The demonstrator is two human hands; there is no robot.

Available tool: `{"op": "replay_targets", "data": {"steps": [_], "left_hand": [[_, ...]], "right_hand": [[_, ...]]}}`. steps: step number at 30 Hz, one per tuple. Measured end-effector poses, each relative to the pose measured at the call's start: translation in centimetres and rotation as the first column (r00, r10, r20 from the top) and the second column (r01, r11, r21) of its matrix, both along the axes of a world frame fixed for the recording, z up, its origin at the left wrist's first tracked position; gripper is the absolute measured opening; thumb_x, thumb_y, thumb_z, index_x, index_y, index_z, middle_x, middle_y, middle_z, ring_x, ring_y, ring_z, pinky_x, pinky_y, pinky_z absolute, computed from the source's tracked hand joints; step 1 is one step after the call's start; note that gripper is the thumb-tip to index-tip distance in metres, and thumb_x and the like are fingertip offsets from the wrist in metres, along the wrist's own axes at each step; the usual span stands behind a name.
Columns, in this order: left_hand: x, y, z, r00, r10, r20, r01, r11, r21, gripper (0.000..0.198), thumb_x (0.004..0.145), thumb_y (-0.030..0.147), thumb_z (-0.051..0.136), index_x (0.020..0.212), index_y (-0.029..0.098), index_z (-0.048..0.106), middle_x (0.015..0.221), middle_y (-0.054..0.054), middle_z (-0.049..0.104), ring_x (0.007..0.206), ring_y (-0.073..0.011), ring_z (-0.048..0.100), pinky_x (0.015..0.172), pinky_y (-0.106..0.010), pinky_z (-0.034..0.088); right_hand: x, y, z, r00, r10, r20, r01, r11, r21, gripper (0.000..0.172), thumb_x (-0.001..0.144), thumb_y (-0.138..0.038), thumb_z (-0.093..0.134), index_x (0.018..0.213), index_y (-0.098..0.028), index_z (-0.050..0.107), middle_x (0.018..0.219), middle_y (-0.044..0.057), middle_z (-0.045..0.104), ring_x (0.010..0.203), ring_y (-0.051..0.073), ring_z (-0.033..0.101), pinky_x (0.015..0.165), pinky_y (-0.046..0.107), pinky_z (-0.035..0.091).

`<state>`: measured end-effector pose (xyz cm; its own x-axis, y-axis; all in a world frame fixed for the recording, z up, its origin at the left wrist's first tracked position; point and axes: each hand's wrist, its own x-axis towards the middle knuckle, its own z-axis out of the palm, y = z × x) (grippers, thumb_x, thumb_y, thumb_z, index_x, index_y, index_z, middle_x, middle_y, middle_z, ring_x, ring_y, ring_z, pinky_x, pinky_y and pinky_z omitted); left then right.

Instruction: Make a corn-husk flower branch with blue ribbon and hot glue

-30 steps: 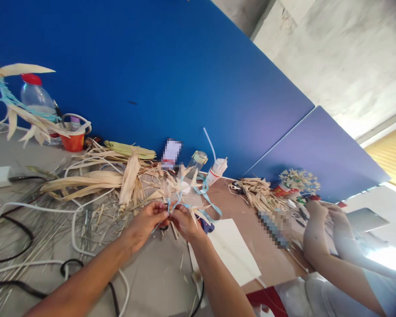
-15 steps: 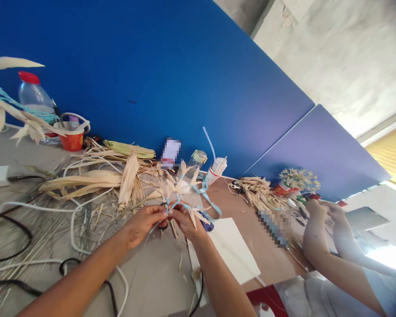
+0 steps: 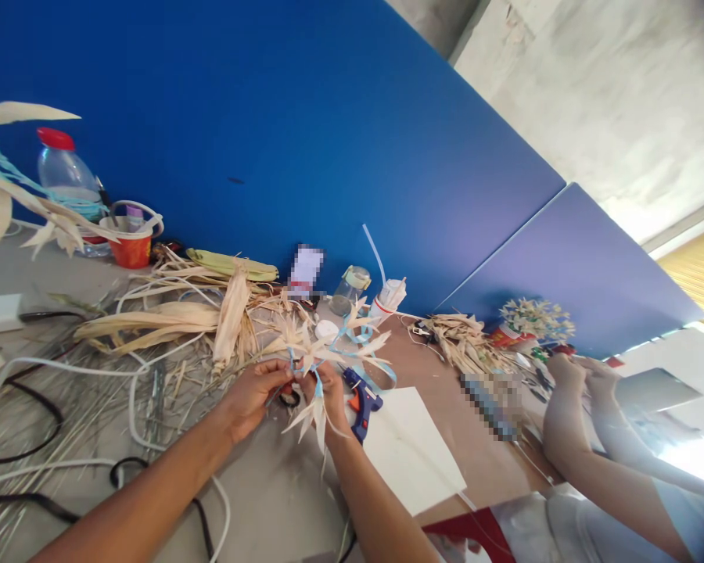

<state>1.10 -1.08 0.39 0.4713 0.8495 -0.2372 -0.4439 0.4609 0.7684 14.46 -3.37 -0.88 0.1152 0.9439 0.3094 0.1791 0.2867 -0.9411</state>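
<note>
left hand point(image 3: 258, 397) and right hand point(image 3: 332, 395) are both pinched nearly closed on a blue-stemmed husk-flower sprig point(image 3: 310, 352) right between them; blue glue gun point(image 3: 364, 405) is chilling just beside the right one

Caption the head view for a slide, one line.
Left hand and right hand hold pale flowers by blue stems over a cluttered table, a glue gun beside white paper.

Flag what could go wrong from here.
Pale petals splay by the right hand; a squeeze could crease them.
The glue gun lies close to that hand and might get knocked.
White cable loops by the left forearm and could snag it.
</note>
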Motion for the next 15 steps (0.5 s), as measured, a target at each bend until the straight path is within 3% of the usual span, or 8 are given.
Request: {"op": "replay_targets", "data": {"steps": [3,7,11,15], "left_hand": [[-0.1,-0.1,0.2,1.000,-0.029,0.012,0.029,1.000,-0.002,0.014,0.058,0.022,0.077,0.062,0.014,0.066,0.063,-0.001,0.064,0.056,-0.0100,0.052,0.058,-0.023,0.039],[0.0,0.0,0.1,0.997,-0.072,0.003,0.071,0.997,0.018,0.010,0.060,0.021,0.075,0.060,0.015,0.067,0.060,-0.002,0.063,0.056,-0.0119,0.053,0.058,-0.024,0.039],[0.1,0.1,0.3,0.998,-0.051,-0.035,0.052,0.998,0.042,0.009,0.061,0.021,0.073,0.059,0.015,0.067,0.060,-0.001,0.064,0.055,-0.0107,0.052,0.055,-0.022,0.036],[0.0,0.1,0.8,0.998,-0.028,-0.063,0.030,0.999,0.033,0.006,0.059,0.020,0.072,0.061,0.015,0.069,0.059,-0.001,0.064,0.054,-0.0099,0.050,0.053,-0.022,0.035]], "right_hand": [[-0.1,-0.3,-0.4,0.999,-0.004,-0.051,0.002,0.999,-0.033,0.016,0.075,-0.033,0.062,0.066,-0.021,0.066,0.066,0.002,0.058,0.064,0.017,0.050,0.062,0.030,0.043],[-0.2,-0.8,-0.5,0.995,-0.023,-0.102,0.022,1.000,-0.012,0.017,0.075,-0.031,0.062,0.061,-0.021,0.062,0.066,0.002,0.058,0.065,0.017,0.049,0.065,0.031,0.043],[-0.4,-0.6,-0.1,0.992,0.031,-0.125,-0.033,0.999,-0.017,0.016,0.074,-0.033,0.063,0.063,-0.021,0.064,0.068,0.003,0.060,0.068,0.019,0.053,0.066,0.032,0.045],[-0.6,0.3,-0.1,0.966,0.071,-0.249,-0.094,0.992,-0.081,0.015,0.068,-0.037,0.067,0.067,-0.023,0.066,0.067,0.003,0.062,0.072,0.022,0.057,0.063,0.034,0.047]]}}
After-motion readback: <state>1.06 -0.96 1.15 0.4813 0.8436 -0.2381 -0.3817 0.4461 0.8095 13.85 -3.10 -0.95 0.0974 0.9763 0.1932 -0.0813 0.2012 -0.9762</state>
